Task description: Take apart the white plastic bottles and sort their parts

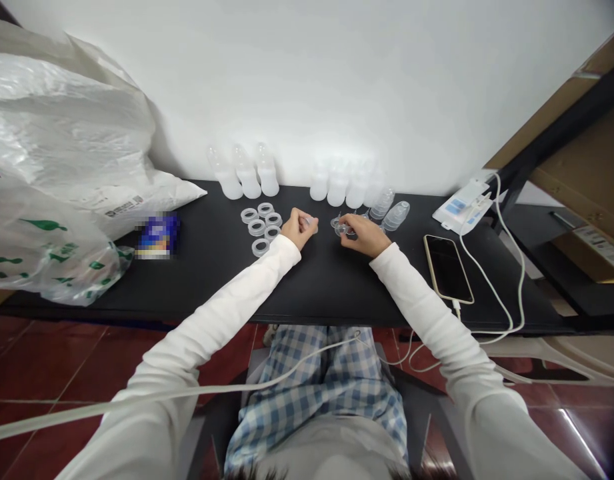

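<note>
My left hand (299, 228) rests on the black table (327, 280), fingers curled around a small clear piece I cannot name. Just left of it lie several white plastic rings (261, 227). My right hand (359, 235) pinches a small clear teat-like part (341, 229) close to a few more clear pieces. Beyond it lie stacked clear caps (395, 215). Three assembled bottles (247, 175) stand against the wall at the back left, and several open white bottle bodies (344, 183) stand at the back centre.
Large white plastic bags (57, 180) crowd the table's left end, with a blue packet (157, 235) beside them. A phone (447, 268) on a cable lies at the right, near a white charger box (461, 203). A dark shelf frame (561, 193) stands at the far right.
</note>
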Available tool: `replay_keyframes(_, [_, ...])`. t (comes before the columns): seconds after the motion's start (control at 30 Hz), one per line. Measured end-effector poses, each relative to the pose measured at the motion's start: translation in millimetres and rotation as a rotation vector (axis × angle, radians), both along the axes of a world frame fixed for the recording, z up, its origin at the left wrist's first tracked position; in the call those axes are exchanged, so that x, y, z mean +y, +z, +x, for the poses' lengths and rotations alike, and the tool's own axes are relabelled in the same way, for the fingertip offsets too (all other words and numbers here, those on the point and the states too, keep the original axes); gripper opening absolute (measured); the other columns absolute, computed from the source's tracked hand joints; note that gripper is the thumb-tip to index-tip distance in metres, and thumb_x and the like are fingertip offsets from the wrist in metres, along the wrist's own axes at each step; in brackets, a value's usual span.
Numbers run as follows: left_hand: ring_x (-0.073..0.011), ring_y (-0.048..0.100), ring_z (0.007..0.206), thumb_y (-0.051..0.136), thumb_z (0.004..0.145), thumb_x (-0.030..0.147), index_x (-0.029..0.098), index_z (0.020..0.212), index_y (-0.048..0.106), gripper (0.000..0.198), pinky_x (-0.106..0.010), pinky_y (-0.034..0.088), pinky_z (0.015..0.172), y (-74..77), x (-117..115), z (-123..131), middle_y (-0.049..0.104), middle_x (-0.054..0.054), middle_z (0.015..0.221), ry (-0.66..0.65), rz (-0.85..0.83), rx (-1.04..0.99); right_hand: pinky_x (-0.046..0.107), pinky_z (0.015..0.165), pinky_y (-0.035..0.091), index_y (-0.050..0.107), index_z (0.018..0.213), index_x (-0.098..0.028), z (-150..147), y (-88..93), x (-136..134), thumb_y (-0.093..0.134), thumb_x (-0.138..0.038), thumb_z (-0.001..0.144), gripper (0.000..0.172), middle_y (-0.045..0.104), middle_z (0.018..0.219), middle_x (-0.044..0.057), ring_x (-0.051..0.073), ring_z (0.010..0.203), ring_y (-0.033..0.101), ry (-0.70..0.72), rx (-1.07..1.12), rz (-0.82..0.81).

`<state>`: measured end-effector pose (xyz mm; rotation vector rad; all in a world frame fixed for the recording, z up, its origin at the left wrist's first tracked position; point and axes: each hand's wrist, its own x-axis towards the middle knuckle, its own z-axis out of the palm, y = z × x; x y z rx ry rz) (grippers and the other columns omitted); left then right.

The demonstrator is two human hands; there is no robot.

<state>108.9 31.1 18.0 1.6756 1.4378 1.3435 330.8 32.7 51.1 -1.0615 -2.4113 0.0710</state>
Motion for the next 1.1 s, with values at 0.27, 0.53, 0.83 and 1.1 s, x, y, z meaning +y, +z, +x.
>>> replay_keyframes(0.27, [-0.0281, 0.057, 0.097, 0.061, 0.082, 0.030, 0.020, 0.107, 0.058, 0.027, -0.046, 0.045, 0.097, -1.9, 2.0, -5.8, 0.065, -0.010, 0.100, -0.117, 0.137, 0.580, 0.033, 0.075, 0.041, 0.059, 0.101, -0.018, 4.7, -1.3, 1.7, 0.056, -0.019, 0.081, 0.020, 0.063, 0.085, 0.006, 0.021, 0.076, 0.055, 0.037, -0.189, -0.058])
replay_keyframes(0.53, [-0.0414, 0.048, 0.126, 0.058, 0.074, 0.012, 0.015, 0.099, 0.063, 0.026, -0.056, 0.040, 0.100, 11.0, -5.6, -10.5, 0.056, -0.021, 0.131, 0.242, 0.041, 0.712, 0.036, 0.078, 0.041, 0.061, 0.103, -0.018, 9.3, -5.3, 1.4, 0.058, -0.027, 0.085, 0.020, 0.060, 0.100, 0.011, 0.024, 0.084, 0.053, 0.016, -0.240, 0.040])
replay_keyframes(0.83, [-0.0434, 0.045, 0.132, 0.057, 0.079, 0.014, 0.012, 0.115, 0.058, 0.036, -0.063, 0.033, 0.110, 35.7, 12.9, -22.7, 0.049, -0.025, 0.139, 0.445, 0.029, 0.551, 0.036, 0.074, 0.038, 0.064, 0.104, -0.019, 0.1, 0.3, -0.5, 0.042, -0.031, 0.099, 0.026, 0.061, 0.095, 0.011, 0.023, 0.085, 0.055, -0.059, -0.092, 0.179])
replay_keyframes(1.1, [-0.0372, 0.046, 0.135, 0.068, 0.078, 0.014, 0.001, 0.153, 0.011, 0.096, -0.052, 0.038, 0.115, 82.7, 83.0, -40.9, 0.034, -0.029, 0.148, 0.624, 0.020, 0.377, 0.038, 0.077, 0.038, 0.065, 0.096, -0.020, 0.9, 0.7, -0.5, 0.040, -0.029, 0.099, 0.026, 0.063, 0.091, 0.010, 0.023, 0.086, 0.055, -0.121, -0.018, 0.224])
